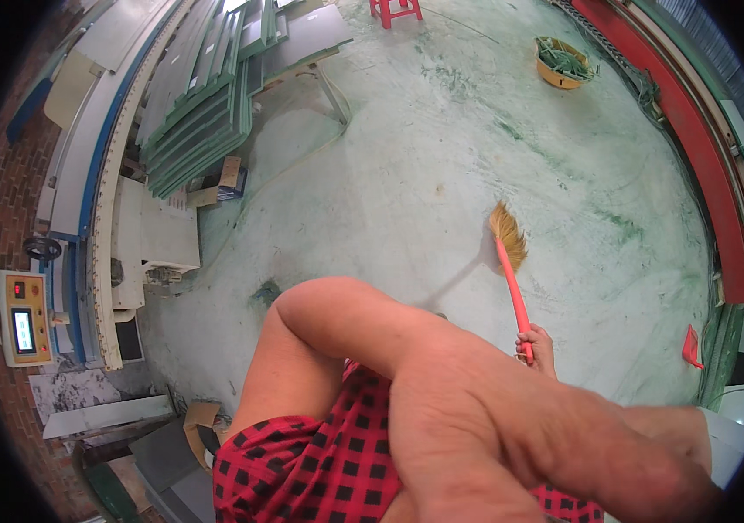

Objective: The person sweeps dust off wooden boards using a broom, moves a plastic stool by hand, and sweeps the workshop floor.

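A straw broom (pixel 518 301) with a red handle stands tilted, its yellow bristles spread on the floor ahead. My right hand (pixel 541 349) is closed round the upper part of that handle. Behind my other arm, the right forearm is partly hidden. My left arm bends at the elbow and crosses in front of my red-and-black checked clothing. Very close to the view at the lower right is what seems to be my left hand (pixel 607 458); its fingers cannot be made out, nor whether it holds anything.
Grey-green panels (pixel 206 113) lie stacked at the left beside a long machine with a control box (pixel 26 318). A yellow basket (pixel 562 77) of green scraps stands far right, near a red beam (pixel 703 131). A red dustpan-like piece (pixel 691 347) and red stool (pixel 396 12) also show.
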`<control>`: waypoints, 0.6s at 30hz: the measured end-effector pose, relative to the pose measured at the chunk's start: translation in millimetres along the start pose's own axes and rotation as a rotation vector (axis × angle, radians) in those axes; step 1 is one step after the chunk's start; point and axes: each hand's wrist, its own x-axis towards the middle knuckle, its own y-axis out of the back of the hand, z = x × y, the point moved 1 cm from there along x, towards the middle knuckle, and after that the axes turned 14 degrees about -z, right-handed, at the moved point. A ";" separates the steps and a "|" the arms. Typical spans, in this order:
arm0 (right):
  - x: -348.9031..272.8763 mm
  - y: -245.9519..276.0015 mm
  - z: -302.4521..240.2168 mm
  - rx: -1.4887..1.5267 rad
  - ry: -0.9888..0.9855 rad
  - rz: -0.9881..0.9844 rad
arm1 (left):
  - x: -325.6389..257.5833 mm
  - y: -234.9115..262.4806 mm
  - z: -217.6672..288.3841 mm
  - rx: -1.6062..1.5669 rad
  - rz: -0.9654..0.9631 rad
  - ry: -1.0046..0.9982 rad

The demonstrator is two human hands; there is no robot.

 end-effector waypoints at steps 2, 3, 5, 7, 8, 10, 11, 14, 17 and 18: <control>1.2 -0.7 1.8 0.007 0.006 -0.001 | 6.8 -10.9 -16.5 -0.020 -0.015 0.014; 2.9 0.7 4.3 0.011 0.005 -0.003 | 9.5 -1.9 -16.3 -0.029 -0.022 0.021; 4.7 4.0 7.4 0.019 0.044 0.013 | 19.4 2.4 -26.9 -0.055 -0.043 0.034; 2.9 2.7 4.2 0.010 0.038 0.007 | 24.0 6.4 -25.7 -0.067 -0.055 0.043; 3.0 3.1 2.1 0.004 0.035 0.005 | 26.6 7.7 -27.0 -0.075 -0.064 0.048; 5.2 4.7 1.4 0.007 0.028 0.005 | 28.8 4.4 -27.8 -0.088 -0.079 0.057; 6.5 5.4 1.4 0.009 0.020 0.007 | 27.3 -2.8 -27.0 -0.094 -0.086 0.061; 9.4 8.6 3.6 -0.070 0.048 0.005 | 30.3 -4.7 -26.2 -0.105 -0.102 0.075; 5.5 8.0 -1.4 0.037 -0.011 -0.001 | 35.5 0.4 -32.1 -0.125 -0.115 0.086; 5.2 7.8 -2.2 0.033 -0.015 -0.003 | 34.4 -0.8 -31.1 -0.131 -0.117 0.087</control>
